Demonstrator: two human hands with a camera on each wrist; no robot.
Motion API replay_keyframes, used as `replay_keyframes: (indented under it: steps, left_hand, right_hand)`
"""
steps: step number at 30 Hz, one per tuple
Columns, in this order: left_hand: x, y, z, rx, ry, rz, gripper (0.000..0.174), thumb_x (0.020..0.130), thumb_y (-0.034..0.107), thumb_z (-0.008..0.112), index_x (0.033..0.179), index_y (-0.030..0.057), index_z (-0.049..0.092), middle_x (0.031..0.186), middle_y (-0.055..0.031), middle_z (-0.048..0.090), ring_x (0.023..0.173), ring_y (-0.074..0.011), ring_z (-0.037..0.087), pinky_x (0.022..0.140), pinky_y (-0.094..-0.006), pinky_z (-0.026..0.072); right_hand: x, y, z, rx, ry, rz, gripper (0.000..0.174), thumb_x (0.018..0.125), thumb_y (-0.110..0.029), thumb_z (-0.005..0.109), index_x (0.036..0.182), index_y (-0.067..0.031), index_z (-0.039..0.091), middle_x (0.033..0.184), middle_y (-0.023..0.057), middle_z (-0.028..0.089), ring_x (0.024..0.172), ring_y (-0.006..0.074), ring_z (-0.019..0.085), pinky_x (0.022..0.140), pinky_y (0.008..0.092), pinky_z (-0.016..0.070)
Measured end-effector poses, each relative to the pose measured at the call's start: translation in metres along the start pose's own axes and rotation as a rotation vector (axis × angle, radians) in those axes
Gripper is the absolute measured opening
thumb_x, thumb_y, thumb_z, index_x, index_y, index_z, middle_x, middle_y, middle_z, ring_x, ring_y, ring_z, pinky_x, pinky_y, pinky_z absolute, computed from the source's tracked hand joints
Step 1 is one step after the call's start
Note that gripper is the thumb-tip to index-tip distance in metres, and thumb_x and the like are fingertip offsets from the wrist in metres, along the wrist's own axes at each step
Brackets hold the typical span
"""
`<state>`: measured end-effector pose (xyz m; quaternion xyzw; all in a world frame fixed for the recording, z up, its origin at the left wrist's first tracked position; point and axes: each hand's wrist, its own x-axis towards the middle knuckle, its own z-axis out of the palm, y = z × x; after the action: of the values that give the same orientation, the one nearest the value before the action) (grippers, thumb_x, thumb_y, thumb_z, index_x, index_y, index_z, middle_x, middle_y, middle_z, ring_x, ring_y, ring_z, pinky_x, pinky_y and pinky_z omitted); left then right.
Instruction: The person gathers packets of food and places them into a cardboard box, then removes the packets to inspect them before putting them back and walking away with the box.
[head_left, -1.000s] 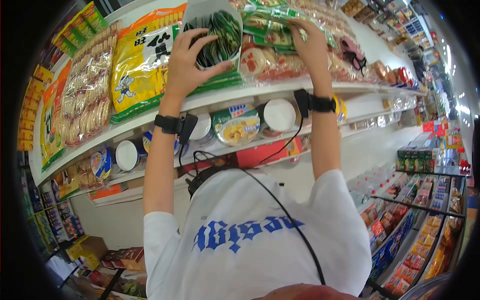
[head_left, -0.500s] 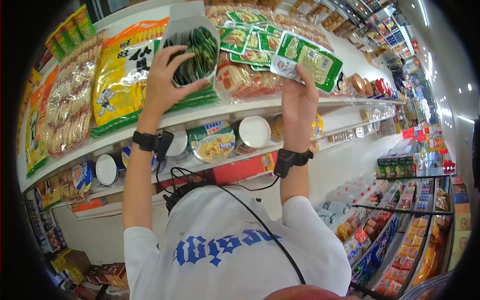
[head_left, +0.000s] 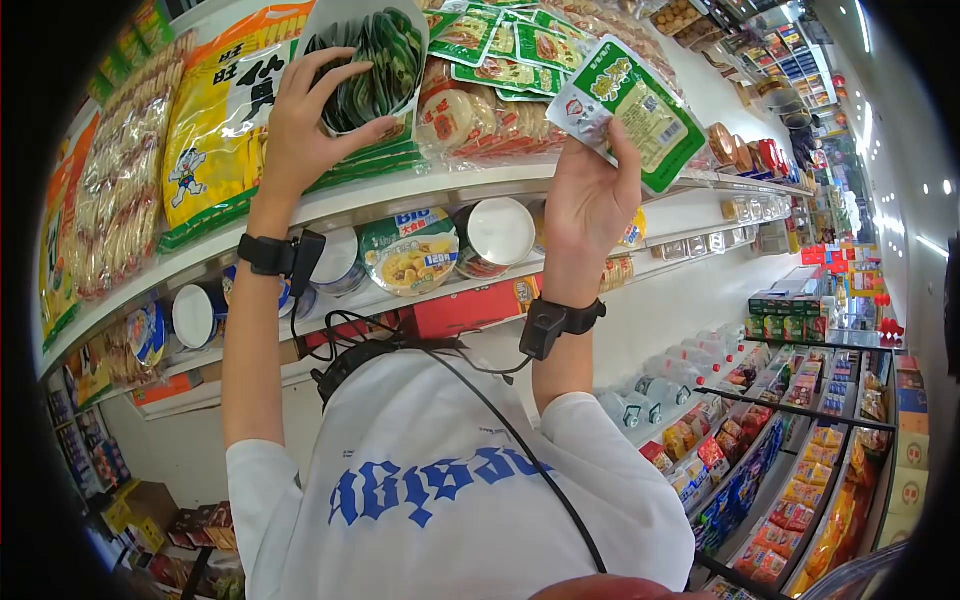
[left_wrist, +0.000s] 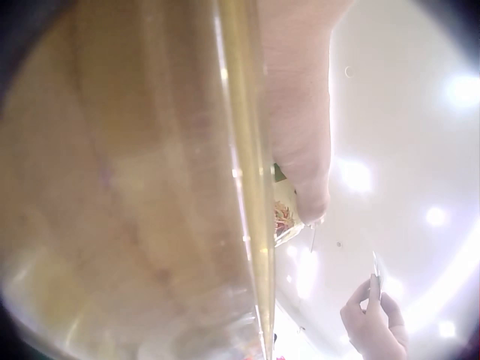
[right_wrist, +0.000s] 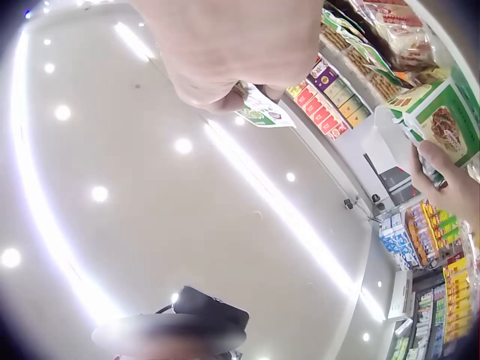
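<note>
My right hand [head_left: 590, 215] pinches a green and white snack packet [head_left: 645, 115] between thumb and fingers, its printed side with a barcode facing up. It is held out over the front edge of the shelf. On the left, my left hand [head_left: 305, 125] grips the open end of a green and white box [right_wrist: 450, 112], with the thumb on the right side and the fingers spread on the left. Inside stand dark green packets [head_left: 385, 65] in a dense row. Several similar loose packets [head_left: 515, 50] lie between the hands, on top of bagged round crackers [head_left: 455, 115].
A large yellow snack bag [head_left: 215, 140] and bagged crackers [head_left: 125, 185] lie left of the box. The shelf edge [head_left: 490, 180] runs under both forearms. Instant noodle tubs [head_left: 410, 250] stand on the shelf below. Snack racks [head_left: 800, 480] fill the lower right.
My right hand has picked one packet off the loose pile, brought it toward the shelf front and tilted it more upright. The left hand stays at the box.
</note>
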<state>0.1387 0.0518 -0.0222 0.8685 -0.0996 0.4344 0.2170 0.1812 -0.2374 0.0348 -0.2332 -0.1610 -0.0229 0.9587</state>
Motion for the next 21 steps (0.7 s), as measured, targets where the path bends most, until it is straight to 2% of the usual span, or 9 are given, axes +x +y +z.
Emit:
replay_keyframes:
  steps: [3, 9, 10, 13, 14, 17, 18, 21]
  left_hand:
    - [0.003, 0.004, -0.003, 0.016, 0.013, 0.014, 0.059, 0.073, 0.035, 0.093, 0.122, 0.0108, 0.072, 0.133, -0.0091, 0.064, 0.124, -0.0318, 0.058, 0.104, -0.0446, 0.0500]
    - [0.004, 0.006, -0.005, -0.004, 0.014, -0.005, 0.060, 0.073, 0.040, 0.093, 0.121, 0.0103, 0.072, 0.131, -0.0094, 0.063, 0.122, -0.0323, 0.058, 0.105, -0.0447, 0.0487]
    - [0.005, 0.007, -0.006, -0.006, 0.016, -0.005, 0.060, 0.073, 0.042, 0.093, 0.119, 0.0097, 0.072, 0.129, -0.0100, 0.063, 0.121, -0.0325, 0.058, 0.104, -0.0448, 0.0491]
    - [0.007, 0.009, -0.009, -0.008, 0.013, -0.004, 0.061, 0.073, 0.044, 0.093, 0.119, 0.0090, 0.072, 0.129, -0.0113, 0.063, 0.120, -0.0325, 0.059, 0.103, -0.0450, 0.0497]
    - [0.006, 0.009, -0.009, -0.003, 0.012, -0.013, 0.062, 0.073, 0.045, 0.093, 0.118, 0.0089, 0.072, 0.129, -0.0112, 0.063, 0.121, -0.0327, 0.059, 0.104, -0.0453, 0.0495]
    - [0.007, 0.012, -0.012, -0.022, -0.003, -0.046, 0.061, 0.074, 0.044, 0.092, 0.119, 0.0094, 0.072, 0.131, -0.0112, 0.062, 0.124, -0.0333, 0.057, 0.106, -0.0465, 0.0485]
    - [0.007, 0.012, -0.012, -0.019, -0.006, -0.047, 0.061, 0.073, 0.043, 0.092, 0.120, 0.0097, 0.072, 0.131, -0.0113, 0.062, 0.125, -0.0337, 0.057, 0.107, -0.0465, 0.0482]
    - [0.005, 0.011, -0.008, -0.026, -0.010, -0.060, 0.061, 0.072, 0.041, 0.092, 0.121, 0.0096, 0.072, 0.131, -0.0118, 0.062, 0.125, -0.0345, 0.057, 0.107, -0.0473, 0.0479]
  right_hand:
    - [-0.003, 0.000, 0.002, -0.086, -0.079, 0.011, 0.044, 0.100, 0.003, 0.061, 0.142, -0.0052, 0.052, 0.139, 0.0116, 0.061, 0.130, 0.0234, 0.056, 0.117, 0.0448, 0.0447]
    - [-0.001, 0.004, 0.002, -0.186, 0.002, -0.033, 0.042, 0.102, 0.000, 0.062, 0.142, -0.0079, 0.052, 0.141, 0.0098, 0.059, 0.134, 0.0240, 0.052, 0.120, 0.0451, 0.0392]
    - [0.002, 0.006, -0.003, -0.236, -0.002, -0.067, 0.037, 0.101, 0.000, 0.063, 0.137, -0.0064, 0.058, 0.140, 0.0095, 0.059, 0.131, 0.0245, 0.054, 0.120, 0.0443, 0.0387]
    - [0.018, 0.008, -0.024, -0.670, -0.158, -0.259, 0.026, 0.100, 0.001, 0.065, 0.125, -0.0033, 0.068, 0.135, 0.0086, 0.060, 0.128, 0.0222, 0.055, 0.119, 0.0401, 0.0400]
    - [0.029, 0.012, -0.031, -0.974, -0.101, -0.419, 0.014, 0.098, -0.001, 0.068, 0.111, 0.0031, 0.073, 0.122, 0.0057, 0.054, 0.122, 0.0186, 0.057, 0.104, 0.0349, 0.0508]
    - [0.058, 0.022, -0.048, -1.061, 0.015, -0.316, 0.021, 0.094, -0.005, 0.076, 0.113, 0.0025, 0.073, 0.111, 0.0022, 0.051, 0.105, 0.0164, 0.060, 0.093, 0.0346, 0.0525]
    - [0.067, 0.025, -0.048, -1.178, -0.001, -0.339, 0.025, 0.092, -0.008, 0.079, 0.114, 0.0026, 0.075, 0.107, 0.0036, 0.054, 0.093, 0.0163, 0.059, 0.084, 0.0344, 0.0505]
    - [0.101, 0.042, -0.049, -1.265, -0.151, -0.421, 0.026, 0.091, -0.009, 0.079, 0.115, 0.0004, 0.077, 0.101, 0.0074, 0.056, 0.091, 0.0199, 0.059, 0.082, 0.0342, 0.0497]
